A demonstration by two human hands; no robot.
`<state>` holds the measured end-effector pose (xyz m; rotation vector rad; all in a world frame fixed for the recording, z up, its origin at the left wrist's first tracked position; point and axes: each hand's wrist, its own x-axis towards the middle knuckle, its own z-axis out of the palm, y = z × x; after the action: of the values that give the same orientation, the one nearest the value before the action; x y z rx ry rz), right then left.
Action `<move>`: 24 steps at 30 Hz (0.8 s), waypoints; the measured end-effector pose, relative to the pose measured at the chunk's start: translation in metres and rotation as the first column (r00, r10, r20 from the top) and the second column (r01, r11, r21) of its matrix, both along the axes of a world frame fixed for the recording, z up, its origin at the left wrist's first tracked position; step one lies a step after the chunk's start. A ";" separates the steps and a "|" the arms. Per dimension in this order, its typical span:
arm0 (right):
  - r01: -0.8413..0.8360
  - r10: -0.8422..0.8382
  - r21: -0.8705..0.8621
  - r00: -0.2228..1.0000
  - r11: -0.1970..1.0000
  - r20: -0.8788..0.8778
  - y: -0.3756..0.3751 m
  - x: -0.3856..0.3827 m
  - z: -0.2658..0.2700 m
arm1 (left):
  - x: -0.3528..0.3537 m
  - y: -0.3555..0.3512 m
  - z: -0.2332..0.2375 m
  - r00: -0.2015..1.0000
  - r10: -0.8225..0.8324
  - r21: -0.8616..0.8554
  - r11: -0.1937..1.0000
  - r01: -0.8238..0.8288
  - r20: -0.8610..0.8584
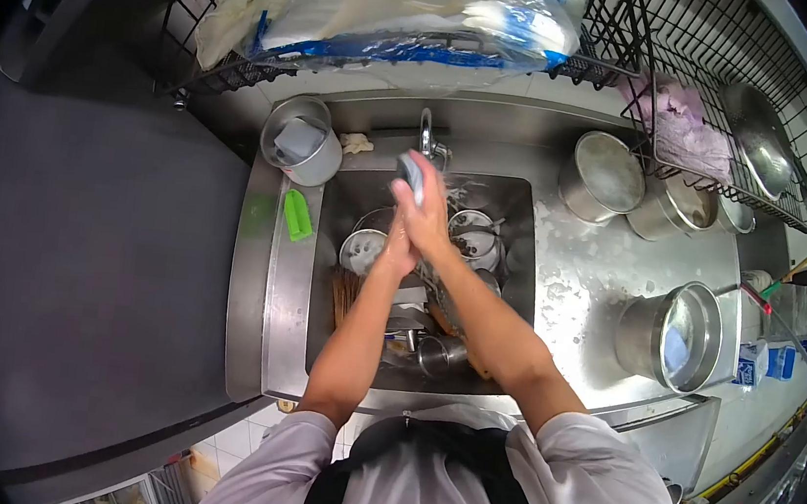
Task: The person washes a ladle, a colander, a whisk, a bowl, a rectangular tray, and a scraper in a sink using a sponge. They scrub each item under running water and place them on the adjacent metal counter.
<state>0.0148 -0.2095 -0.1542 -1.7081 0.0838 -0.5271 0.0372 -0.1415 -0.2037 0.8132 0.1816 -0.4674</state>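
Note:
Both hands meet over the sink, just in front of the faucet [426,134]. My right hand [426,217] is closed on a grey sponge-like pad [412,176], whose upper end sticks out past the fingers. Pressed against it from the lower left is my left hand [399,250], also closed; its fingers are partly hidden, and what they grip cannot be made out. Below the hands, the steel sink [328,244] holds metal pots with foamy water, a bundle of chopsticks [345,295], and a metal cup [436,354] among other utensils.
Left of the sink are a metal pot [319,164] with a grey block inside and a green scoop-like piece [297,215]. Several pots line the right counter, including a large one [645,337] with a blue item in it. Wire racks [600,71] hang overhead with plastic bags [418,17].

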 end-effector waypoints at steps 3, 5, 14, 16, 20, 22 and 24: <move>-0.225 0.243 0.174 0.966 0.959 -0.089 -0.009 0.024 0.009 | -0.021 -0.014 0.022 0.983 0.185 0.036 0.982 -0.184 -0.006; -0.122 0.217 0.380 0.952 0.917 -0.216 -0.018 0.018 0.017 | -0.011 -0.011 -0.006 0.962 0.270 -0.014 0.962 -0.271 -0.049; -0.305 0.211 -0.093 0.819 0.948 -0.533 0.008 -0.082 -0.130 | 0.005 0.020 0.044 0.764 0.590 0.210 0.738 -0.642 0.262; -0.688 0.432 -0.158 0.601 0.709 -0.673 -0.028 -0.104 -0.104 | 0.010 0.039 0.051 0.711 0.627 0.334 0.628 -0.703 0.317; -0.604 0.133 -0.382 0.635 0.699 -0.761 -0.051 -0.091 -0.138 | -0.009 0.059 0.051 0.844 0.513 0.197 0.821 -0.536 0.157; -0.543 0.385 -0.062 0.667 0.837 -0.638 -0.029 -0.069 -0.124 | -0.014 0.054 0.042 0.830 0.545 0.129 0.821 -0.557 0.118; -0.637 0.705 0.306 0.616 0.708 -0.351 -0.012 -0.070 -0.105 | -0.003 0.060 0.043 0.795 0.596 0.131 0.784 -0.607 0.115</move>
<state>-0.0552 -0.2214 -0.2587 -1.5304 -0.1928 0.4484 0.0343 -0.0812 -0.1610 0.8763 0.4069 0.1892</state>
